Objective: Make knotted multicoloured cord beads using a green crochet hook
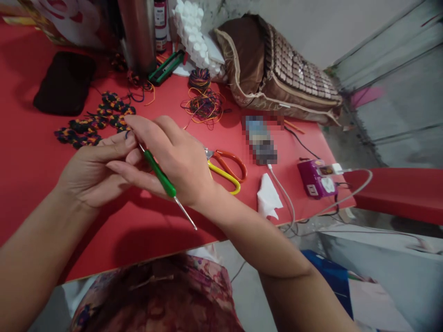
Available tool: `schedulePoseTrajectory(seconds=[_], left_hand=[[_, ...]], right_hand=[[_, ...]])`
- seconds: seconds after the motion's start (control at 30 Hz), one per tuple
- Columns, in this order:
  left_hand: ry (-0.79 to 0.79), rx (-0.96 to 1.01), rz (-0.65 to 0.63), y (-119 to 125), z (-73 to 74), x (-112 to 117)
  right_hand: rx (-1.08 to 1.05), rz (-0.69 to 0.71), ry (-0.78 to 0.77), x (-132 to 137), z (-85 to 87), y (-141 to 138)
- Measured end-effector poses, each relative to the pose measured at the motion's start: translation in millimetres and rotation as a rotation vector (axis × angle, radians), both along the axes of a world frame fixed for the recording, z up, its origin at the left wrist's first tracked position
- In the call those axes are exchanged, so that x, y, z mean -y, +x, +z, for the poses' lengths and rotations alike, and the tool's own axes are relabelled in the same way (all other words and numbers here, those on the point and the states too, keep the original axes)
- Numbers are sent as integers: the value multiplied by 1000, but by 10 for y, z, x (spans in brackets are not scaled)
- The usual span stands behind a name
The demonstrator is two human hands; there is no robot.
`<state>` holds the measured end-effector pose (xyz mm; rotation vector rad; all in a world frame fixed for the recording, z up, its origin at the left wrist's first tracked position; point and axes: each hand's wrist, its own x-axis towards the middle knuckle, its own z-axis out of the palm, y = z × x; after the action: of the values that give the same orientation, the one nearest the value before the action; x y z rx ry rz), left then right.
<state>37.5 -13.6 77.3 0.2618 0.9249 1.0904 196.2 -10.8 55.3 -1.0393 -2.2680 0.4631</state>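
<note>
My right hand [176,161] grips a crochet hook [159,173] with a green handle; its bare metal end points down toward the table's near edge. My left hand [100,166] pinches a bit of dark yarn [128,134] at the other tip of the hook, and the fingers of both hands meet there. Just behind them lies a crocheted strip [79,131] in dark, orange and purple yarn. Loose multicoloured yarn [206,105] is tangled further back, beside a small wound ball [200,78]. Scissors [226,170] with orange and yellow handles lie partly hidden behind my right hand.
On the red table [138,249] are a black pouch-like object [65,83], a metal flask [138,34], a green-edged case [167,68], a phone [260,139] on a white cable, crumpled tissue [269,197] and a purple power socket [317,179]. A brown cushion [277,64] stands at the back.
</note>
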Motion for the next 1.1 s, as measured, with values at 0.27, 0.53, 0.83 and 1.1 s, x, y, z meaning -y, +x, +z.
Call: schedulePoseTrajectory(seconds=[0.27, 0.53, 0.83, 1.1], left_hand=[[45, -25, -20, -31, -177, 13], [38, 1, -38, -10, -116, 15], [-26, 29, 38, 20, -61, -8], [78, 58, -41, -75, -218, 13]], right_hand=[[-422, 30, -96, 51, -171, 92], [-535, -46, -222, 97, -243, 74], [-386, 37, -233, 64, -113, 128], [-407, -79, -290, 34, -325, 137]])
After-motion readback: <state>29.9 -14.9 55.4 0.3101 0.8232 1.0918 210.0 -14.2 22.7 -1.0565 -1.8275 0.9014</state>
